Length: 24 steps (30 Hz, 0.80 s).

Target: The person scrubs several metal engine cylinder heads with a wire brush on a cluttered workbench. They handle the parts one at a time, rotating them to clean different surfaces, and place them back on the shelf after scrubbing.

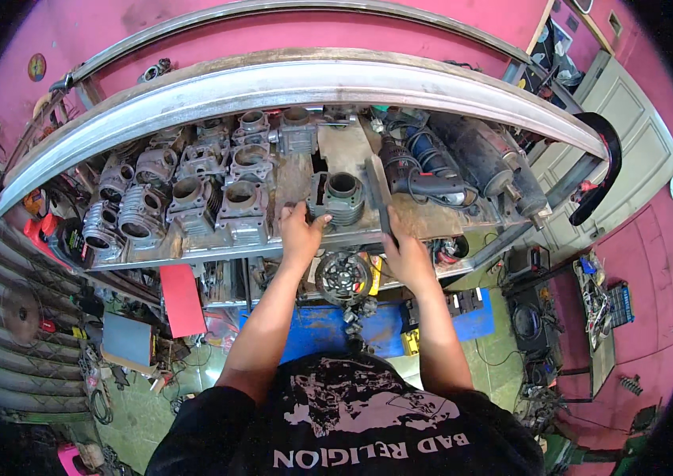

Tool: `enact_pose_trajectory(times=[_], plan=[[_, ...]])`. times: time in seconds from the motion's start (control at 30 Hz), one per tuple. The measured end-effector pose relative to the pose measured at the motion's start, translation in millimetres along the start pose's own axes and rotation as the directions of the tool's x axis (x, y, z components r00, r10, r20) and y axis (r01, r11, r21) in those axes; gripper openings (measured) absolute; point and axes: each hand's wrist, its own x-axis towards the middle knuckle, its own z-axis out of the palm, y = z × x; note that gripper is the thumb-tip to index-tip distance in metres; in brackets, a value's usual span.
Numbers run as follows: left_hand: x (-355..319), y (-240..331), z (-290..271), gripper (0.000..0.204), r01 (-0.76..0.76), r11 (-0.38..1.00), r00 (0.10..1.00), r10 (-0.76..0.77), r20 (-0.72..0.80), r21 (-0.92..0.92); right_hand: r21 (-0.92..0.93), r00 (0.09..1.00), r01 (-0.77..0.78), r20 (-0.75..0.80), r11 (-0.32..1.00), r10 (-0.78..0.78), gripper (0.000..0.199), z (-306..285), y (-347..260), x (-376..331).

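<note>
A grey metal engine cylinder block (346, 208) stands upright on the shelf, its round bore facing up. My left hand (302, 235) is closed on the block's near left side, the thumb lying along its edge. Just right of the block, my right hand (410, 258) grips the near end of a long flat file (377, 186). The file points away from me, and a narrow gap seems to separate it from the block. Its far end lies over a worn brown board (343, 150).
Several cylinder blocks (241, 203) fill the shelf's left side. On the right lie power tools (441, 189) with cables and a dark exhaust muffler (477, 151). A pale metal rail (304, 82) crosses above the shelf. Below are a round engine part (343, 278) and a red panel (183, 300).
</note>
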Motion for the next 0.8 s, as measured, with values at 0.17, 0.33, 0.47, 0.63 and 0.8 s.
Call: enact_pose_trajectory(times=[0.17,0.33,0.47,0.63,0.8], plan=[[-13.5,34.3,-5.1,0.046,-0.041,0.993,0.993,0.053,-0.107,0.110,0.220,0.988,-0.092,-0.103,0.971,0.117,0.071,49.2,15.7,0.7],[-27.9,54.3,-25.6,0.086,-0.101,0.970,0.992,0.115,-0.050,0.222,0.387,0.987,-0.110,-0.070,0.915,0.148,0.069,64.2,13.8,-74.7],[-22.7,46.4,-40.9,0.099,-0.326,0.866,0.943,0.268,0.197,0.379,0.437,0.984,-0.165,0.008,0.884,0.180,0.066,52.3,25.3,-105.9],[-14.5,22.2,-33.6,0.088,-0.460,0.810,0.887,0.400,0.232,0.363,0.418,0.970,-0.228,0.015,0.879,0.245,0.063,39.7,34.0,-118.7],[-4.7,17.0,-37.6,0.076,-0.604,0.708,0.796,0.562,0.228,0.365,0.339,0.984,-0.026,-0.157,0.940,0.084,0.063,35.9,40.2,-111.6]])
